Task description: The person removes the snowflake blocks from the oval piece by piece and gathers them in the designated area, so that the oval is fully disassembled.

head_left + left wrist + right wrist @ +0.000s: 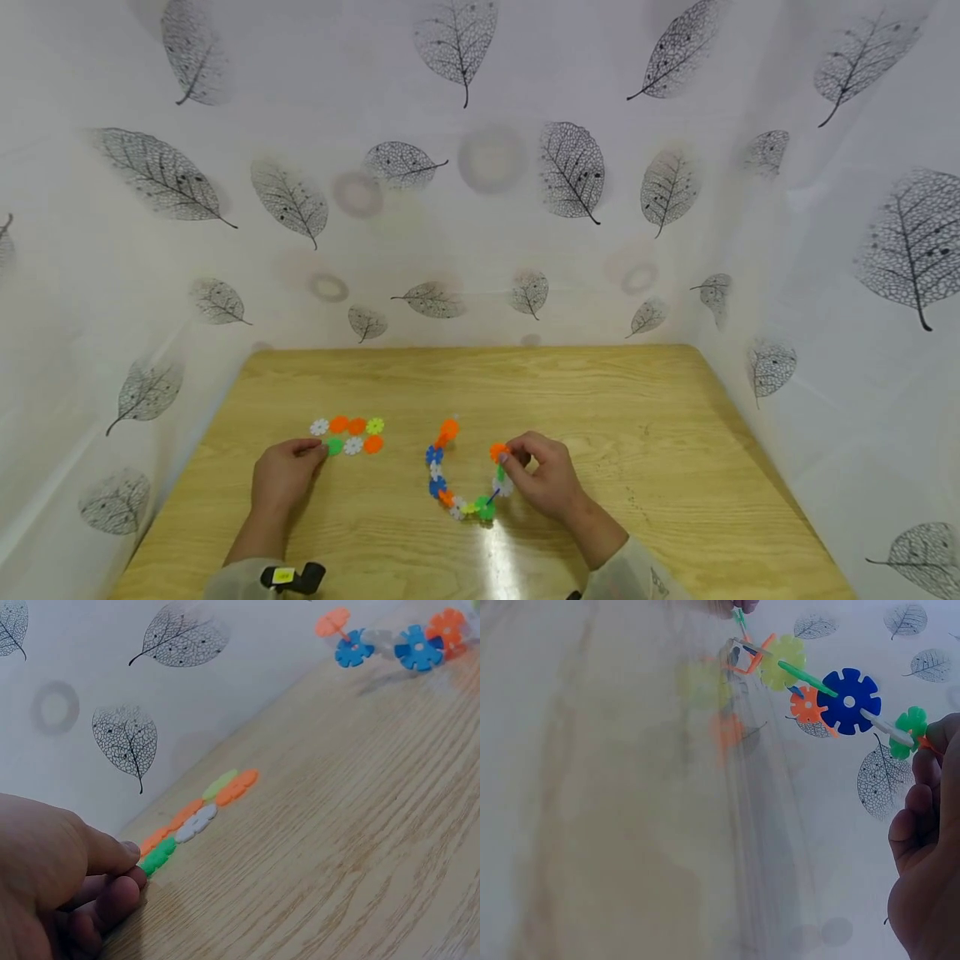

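My left hand [283, 477] pinches the edge of a green notched disc [159, 857] between thumb and fingertips, at the near left of a small group of flat discs. Beside it lie a white disc [352, 446], an orange disc [373, 444] and a yellow disc [375, 426]. My right hand [546, 477] pinches an orange disc [498, 452] at one end of a curved chain of interlocked discs. That chain bends in a U, with a blue disc [437, 487] on its left side and another orange disc [450, 429] at its far end.
The wooden table [645, 417] carries both the loose discs and the chain. A pale curtain with leaf prints [572, 171] stands around its back and sides. Light glares off the table near its front edge.
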Available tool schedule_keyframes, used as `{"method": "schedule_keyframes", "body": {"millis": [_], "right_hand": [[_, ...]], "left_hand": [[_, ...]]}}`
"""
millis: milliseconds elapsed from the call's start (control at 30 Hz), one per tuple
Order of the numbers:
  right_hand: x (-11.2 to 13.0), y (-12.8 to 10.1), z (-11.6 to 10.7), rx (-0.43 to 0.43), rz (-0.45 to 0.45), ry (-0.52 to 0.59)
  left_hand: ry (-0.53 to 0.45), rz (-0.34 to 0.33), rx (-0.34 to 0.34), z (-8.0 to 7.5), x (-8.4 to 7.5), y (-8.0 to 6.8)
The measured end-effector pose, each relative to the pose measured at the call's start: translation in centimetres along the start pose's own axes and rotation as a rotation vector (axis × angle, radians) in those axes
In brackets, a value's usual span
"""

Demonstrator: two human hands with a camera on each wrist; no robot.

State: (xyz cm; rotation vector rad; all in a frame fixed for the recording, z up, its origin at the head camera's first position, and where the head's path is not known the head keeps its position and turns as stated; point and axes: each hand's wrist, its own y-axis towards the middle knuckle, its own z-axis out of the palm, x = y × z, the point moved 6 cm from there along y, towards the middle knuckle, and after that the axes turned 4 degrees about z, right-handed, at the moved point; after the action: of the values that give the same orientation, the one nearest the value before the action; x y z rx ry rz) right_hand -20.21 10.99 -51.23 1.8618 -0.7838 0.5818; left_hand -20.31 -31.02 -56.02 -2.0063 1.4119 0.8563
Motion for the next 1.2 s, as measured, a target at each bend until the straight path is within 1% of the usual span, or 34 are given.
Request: {"method": "schedule_keyframes", "body": {"millis": [233,400,500,533,667,733,833,900,1067,1200], "right_hand": [[1.1,0.5,0.0,-0.004,0.002,0.010],[0.6,0.4,0.1,0.000,0.007,-0.003],[0.1,0.2,0.0,0.004,0.007,-0.010],[-0.1,0.2,0.0,0.006,0.006,-0.011],[-0.4,0.1,-0.1,0.017,0.010,-0.005],[-0.4,0.1,-0.1,0.020,0.013,-0.008],[-0.4,0.2,0.0,0.017,0.011,-0.018],[-0.1,0.3,0.0,0.011,0.000,-0.025],[1.4,0.8,0.0,0.001,-0.023,-0.029],[3.3,1.3,-0.3,-0.003,-0.008,-0.027]], "left_hand": [[0.000,-0.014,-0.005,0.1,0.0,-0.1],[0.000,0.010,-0.020,0.3,-0.4,-0.5],[-0.051,0.015,-0.014,0.6,-0.9,-0.8],[-0.081,0.013,-0.007,0.8,-1.1,-0.9],[-0.243,0.020,0.063,1.6,-2.5,-1.4],[-0.301,0.052,0.097,2.2,-3.4,-1.5],[-0.357,0.114,0.149,3.1,-4.9,-1.9],[-0.394,0.136,0.177,3.8,-5.8,-2.3],[-0.506,0.125,0.247,5.7,-7.6,-3.6],[-0.594,0.133,0.315,7.3,-8.8,-4.3]]}}
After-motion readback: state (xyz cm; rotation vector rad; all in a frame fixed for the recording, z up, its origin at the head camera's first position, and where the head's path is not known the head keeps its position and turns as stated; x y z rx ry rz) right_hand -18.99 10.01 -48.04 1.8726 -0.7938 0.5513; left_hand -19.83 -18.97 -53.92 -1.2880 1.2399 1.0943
